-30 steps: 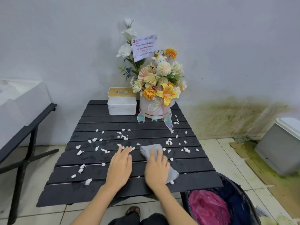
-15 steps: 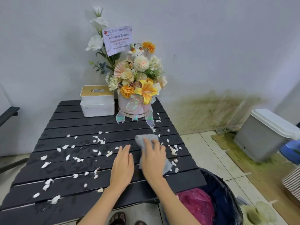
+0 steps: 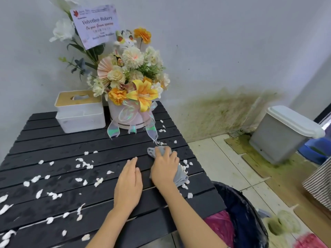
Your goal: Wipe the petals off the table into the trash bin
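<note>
2 bare forearms come up from the bottom edge, each ending in a bare hand — the left hand (image 3: 128,185) and the right hand (image 3: 165,168). No sleeve shows on either arm as far as the frame reaches; both are uncovered from the wrist down to where the picture cuts them off. No ring, watch, bracelet or glove can be seen on the wrists or fingers. The nails look short and plain — too small to tell more. The rest of the body lies outside the picture.
</note>
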